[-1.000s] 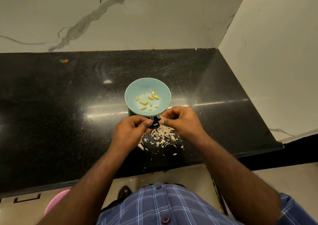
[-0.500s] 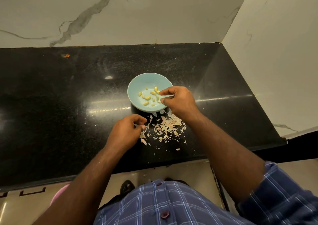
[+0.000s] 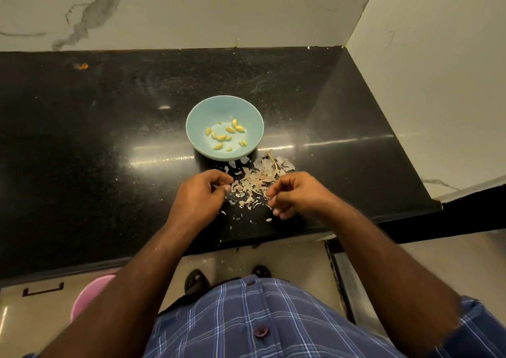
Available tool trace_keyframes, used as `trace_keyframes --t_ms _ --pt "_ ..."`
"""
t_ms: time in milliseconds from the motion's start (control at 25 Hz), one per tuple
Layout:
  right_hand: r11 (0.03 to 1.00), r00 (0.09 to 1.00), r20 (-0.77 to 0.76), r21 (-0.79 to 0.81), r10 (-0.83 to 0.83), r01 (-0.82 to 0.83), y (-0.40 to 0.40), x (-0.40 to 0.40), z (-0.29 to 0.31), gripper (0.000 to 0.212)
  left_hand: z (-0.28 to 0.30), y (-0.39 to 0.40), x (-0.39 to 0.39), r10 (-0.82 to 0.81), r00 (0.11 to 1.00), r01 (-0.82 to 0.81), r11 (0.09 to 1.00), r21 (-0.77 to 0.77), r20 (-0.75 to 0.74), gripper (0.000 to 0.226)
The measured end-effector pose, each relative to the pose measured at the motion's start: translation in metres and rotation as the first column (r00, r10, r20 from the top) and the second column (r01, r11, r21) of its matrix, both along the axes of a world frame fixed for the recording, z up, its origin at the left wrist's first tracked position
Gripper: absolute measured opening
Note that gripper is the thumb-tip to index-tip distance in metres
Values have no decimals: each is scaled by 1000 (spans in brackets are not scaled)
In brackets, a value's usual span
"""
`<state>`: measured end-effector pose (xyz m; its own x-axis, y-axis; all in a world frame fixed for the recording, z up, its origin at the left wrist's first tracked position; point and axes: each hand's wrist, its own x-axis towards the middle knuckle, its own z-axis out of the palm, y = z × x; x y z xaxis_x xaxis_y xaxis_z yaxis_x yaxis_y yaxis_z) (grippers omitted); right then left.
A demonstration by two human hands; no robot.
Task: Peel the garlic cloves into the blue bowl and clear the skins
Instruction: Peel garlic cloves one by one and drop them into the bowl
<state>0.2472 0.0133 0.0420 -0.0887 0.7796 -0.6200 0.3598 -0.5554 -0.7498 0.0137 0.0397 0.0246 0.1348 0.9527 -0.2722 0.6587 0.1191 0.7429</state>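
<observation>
Papery skins (image 3: 257, 183) heaped on table (image 3: 109, 138) near bowl (image 3: 225, 105); cloves (image 3: 227, 135) inside. Your left hand (image 3: 198, 197) and right hand (image 3: 297, 196) loosely curled, contents unclear. Sweep skins together gently; they scatter.

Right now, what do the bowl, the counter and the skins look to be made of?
Bowl: probably glazed ceramic, though plastic is possible; smooth pale blue with a soft sheen.
Counter: likely polished black granite; fine speckles and sharp light reflections.
Skins: dry, papery garlic peel; thin, pale, curled flakes scattered loosely.
</observation>
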Motion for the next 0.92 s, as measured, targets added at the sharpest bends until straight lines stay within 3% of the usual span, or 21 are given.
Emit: trace_keyframes --t_ms 120,240,320,520,680,800,920 --pt "985 988 -56 -87 144 -149 -9 -2 -14 13 1 -3 -1 80 996 -81 997 18 43 16" --pt "988 986 -162 137 -46 68 -2 -18 -25 14 0 -4 -10 182 981 -184 983 24 75 19" --pt "963 956 -251 180 -154 202 6 -22 -27 14 -2 -5 -18 236 969 -238 971 22 76 21" --pt "995 960 -260 -5 99 -104 3 -36 -32 17 -9 -9 -35 291 956 -292 957 9 29 19" --pt "952 993 -112 298 -40 72 15 -53 -32 11 -10 -13 -44 294 956 -294 956 3 -6 18" --pt "895 967 224 396 123 -205 18 -65 -28 12 -9 -13 -48 280 960 -280 960 2 -23 18" --pt "822 815 514 318 269 -472 13 -95 -27 27 -7 -12 -50 267 964 -267 964 1 -17 17"
